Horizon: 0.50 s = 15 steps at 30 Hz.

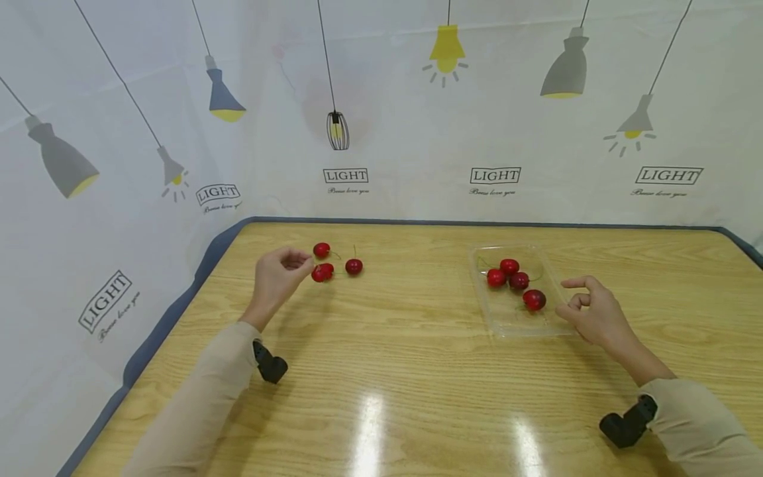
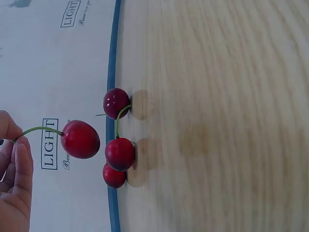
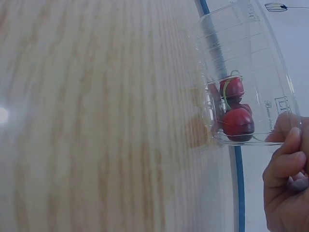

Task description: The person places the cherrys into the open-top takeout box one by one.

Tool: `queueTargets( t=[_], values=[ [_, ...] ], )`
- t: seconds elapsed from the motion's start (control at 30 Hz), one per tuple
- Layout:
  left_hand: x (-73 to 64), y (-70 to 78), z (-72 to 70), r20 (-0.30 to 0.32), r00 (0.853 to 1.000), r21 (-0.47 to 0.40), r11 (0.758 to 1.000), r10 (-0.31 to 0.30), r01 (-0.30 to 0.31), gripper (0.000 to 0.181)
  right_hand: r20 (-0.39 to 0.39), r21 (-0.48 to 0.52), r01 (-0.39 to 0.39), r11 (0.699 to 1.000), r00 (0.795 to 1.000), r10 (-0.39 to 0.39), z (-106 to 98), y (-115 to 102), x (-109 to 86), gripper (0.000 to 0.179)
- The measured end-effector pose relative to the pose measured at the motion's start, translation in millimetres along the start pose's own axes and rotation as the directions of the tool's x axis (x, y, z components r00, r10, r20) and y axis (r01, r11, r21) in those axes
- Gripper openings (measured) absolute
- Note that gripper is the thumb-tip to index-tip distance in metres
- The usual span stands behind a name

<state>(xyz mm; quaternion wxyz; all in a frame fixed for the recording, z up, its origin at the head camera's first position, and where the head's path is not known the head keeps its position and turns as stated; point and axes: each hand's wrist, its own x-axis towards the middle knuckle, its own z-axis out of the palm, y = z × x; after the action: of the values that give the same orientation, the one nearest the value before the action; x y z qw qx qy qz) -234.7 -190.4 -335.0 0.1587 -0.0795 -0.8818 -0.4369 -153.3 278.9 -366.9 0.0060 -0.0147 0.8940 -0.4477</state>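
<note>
My left hand (image 1: pixel 279 278) pinches a red cherry (image 2: pixel 80 139) by its green stem, and the fruit hangs clear of the fingers. Just beyond it lie three more cherries on the table: a dark one (image 1: pixel 354 266), a red one (image 1: pixel 322 250), and one that overlaps the held cherry in the head view. On the right, my right hand (image 1: pixel 596 311) grips the rim of a clear plastic container (image 3: pixel 241 36) between thumb and fingers. Several cherries (image 1: pixel 534 300) with stems sit inside the container, some partly hidden behind each other in the right wrist view.
A wood-grain table (image 1: pixel 405 344) spans the space between both hands. Its blue edge (image 1: pixel 477 224) meets a white wall covering (image 1: pixel 405 132) printed with lamps at the back and left. Each wrist carries a small black camera (image 1: pixel 628 422).
</note>
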Motion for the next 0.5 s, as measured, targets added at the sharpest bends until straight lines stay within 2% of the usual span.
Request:
queueTargets(
  t=[0.23, 0.5],
  values=[
    [9.4, 19.0, 3.3, 0.054, 0.998, -0.030, 0.999, 0.026, -0.024, 0.013, -0.010, -0.004, 0.015, 1.000, 1.000, -0.015, 0, 0, 0.0, 0.042],
    [13.4, 33.3, 15.5, 0.137, 0.989, -0.066, 0.997, 0.055, -0.046, 0.011, -0.015, -0.009, 0.024, 1.000, 1.000, -0.024, 1, 0, 0.2, 0.041]
  ],
)
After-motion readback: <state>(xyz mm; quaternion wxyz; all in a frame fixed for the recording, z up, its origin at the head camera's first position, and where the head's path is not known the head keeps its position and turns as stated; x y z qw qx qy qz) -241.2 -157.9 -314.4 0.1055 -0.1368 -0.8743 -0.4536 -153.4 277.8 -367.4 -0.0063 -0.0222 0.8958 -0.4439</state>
